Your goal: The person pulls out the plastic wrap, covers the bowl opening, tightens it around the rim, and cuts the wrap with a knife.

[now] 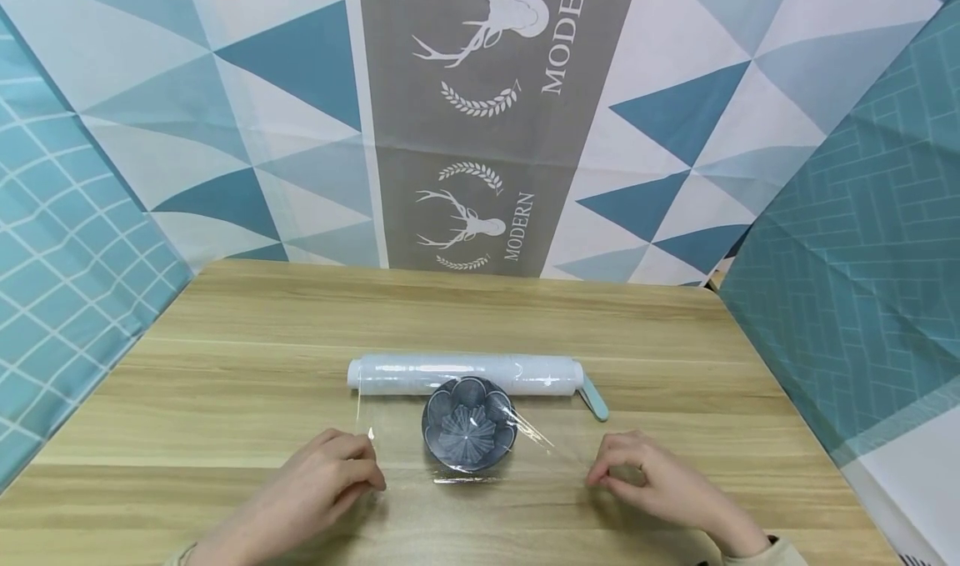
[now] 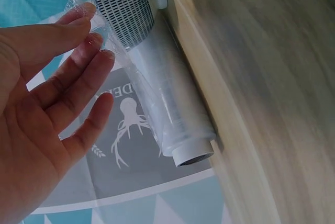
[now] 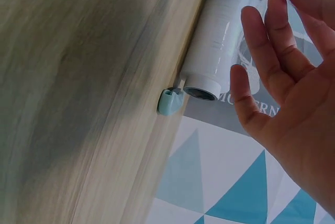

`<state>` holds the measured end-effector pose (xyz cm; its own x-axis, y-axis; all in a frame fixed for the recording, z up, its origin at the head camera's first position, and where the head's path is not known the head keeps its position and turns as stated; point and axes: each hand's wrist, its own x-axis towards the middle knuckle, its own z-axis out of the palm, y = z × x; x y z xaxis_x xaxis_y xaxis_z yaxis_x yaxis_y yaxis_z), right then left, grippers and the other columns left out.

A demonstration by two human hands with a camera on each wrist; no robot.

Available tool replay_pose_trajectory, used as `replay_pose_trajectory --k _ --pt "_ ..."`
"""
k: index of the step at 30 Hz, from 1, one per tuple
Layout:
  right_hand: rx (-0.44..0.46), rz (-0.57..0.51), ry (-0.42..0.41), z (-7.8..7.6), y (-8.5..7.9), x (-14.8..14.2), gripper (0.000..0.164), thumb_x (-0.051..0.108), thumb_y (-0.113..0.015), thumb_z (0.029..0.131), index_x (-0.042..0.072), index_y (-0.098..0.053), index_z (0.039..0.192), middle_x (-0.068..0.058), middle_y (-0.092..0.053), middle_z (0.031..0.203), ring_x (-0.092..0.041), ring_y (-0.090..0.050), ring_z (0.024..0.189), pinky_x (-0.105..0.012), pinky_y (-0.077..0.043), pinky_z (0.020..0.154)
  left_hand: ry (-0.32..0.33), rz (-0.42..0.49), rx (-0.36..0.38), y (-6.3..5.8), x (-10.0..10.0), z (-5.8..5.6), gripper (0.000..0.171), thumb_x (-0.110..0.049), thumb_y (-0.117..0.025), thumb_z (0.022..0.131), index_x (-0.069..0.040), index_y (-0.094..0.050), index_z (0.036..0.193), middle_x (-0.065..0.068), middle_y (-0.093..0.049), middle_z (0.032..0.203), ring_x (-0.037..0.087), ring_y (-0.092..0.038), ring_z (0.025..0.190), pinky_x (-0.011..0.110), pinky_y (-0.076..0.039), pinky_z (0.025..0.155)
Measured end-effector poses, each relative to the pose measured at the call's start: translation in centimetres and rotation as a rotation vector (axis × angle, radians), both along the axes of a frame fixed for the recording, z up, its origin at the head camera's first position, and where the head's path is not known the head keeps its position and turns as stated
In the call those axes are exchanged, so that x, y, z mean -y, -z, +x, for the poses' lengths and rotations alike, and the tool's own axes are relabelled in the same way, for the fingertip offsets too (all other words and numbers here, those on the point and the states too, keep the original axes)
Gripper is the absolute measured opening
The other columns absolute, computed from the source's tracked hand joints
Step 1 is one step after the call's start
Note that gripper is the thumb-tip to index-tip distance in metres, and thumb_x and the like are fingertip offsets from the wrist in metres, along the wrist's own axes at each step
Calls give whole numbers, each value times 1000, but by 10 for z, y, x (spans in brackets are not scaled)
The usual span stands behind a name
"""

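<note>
A sheet of clear cling film (image 1: 405,453) stretches from its white roll (image 1: 390,376) toward me, over a dark bowl (image 1: 468,424) with a petal pattern inside. My left hand (image 1: 330,483) pinches the sheet's near left corner between thumb and index finger, the other fingers loosely bent. On the other side my right hand (image 1: 645,478) pinches the near right part of the film. In the left wrist view the bunched film (image 2: 78,1) shows at the left fingertips, and the bowl's outside (image 2: 123,9) has a dark-and-white woven pattern.
A light-blue handle (image 1: 594,399) sticks out at the right end of the roll; its other end is hidden behind the roll. All this rests on a wood-grain table (image 1: 247,324). Behind it hangs a patterned cloth (image 1: 300,91), with teal sheets (image 1: 847,241) along the sides.
</note>
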<state>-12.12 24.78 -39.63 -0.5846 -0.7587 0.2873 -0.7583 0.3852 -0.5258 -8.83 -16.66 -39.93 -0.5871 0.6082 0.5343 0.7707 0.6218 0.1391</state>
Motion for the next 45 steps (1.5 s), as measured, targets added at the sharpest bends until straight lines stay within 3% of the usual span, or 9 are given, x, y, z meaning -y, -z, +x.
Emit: replay_pose_trajectory --k 11,21,25,34,45 --pt "125 89 61 -9 4 2 11 17 -63 85 23 -68 94 18 -61 86 4 -53 77 -25 -45 68 -48 -26 27 1 -2 -2 20 -12 -72 65 -28 -63 72 -21 -46 76 2 -46 73 24 -42 69" --pt "144 160 128 -13 1 8 14 24 -63 84 21 -68 97 14 -61 86 3 -51 77 -24 -43 68 -90 -48 33 1 -6 -6 17 -11 -74 65 -25 -65 71 -19 -47 73 1 -46 70 25 -44 67" --pt "167 153 119 -15 1 10 15 23 -62 85 19 -68 98 12 -61 88 2 -52 79 -25 -45 69 -109 -52 47 1 -8 -8 20 -8 -74 65 -24 -65 71 -19 -48 73 1 -46 68 24 -44 65" --pt "186 187 140 -20 -4 14 15 24 -61 86 19 -68 99 12 -62 89 2 -51 79 -26 -45 68 -105 -49 33 3 -11 -14 21 -5 -74 64 -22 -64 71 -16 -52 72 1 -49 65 24 -45 64" --pt "34 238 176 -22 -5 21 18 20 -62 85 15 -68 101 14 -62 88 0 -53 80 -26 -45 72 -125 -52 110 4 -14 -14 17 -5 -72 66 -16 -67 77 -10 -61 74 3 -56 68 25 -50 67"
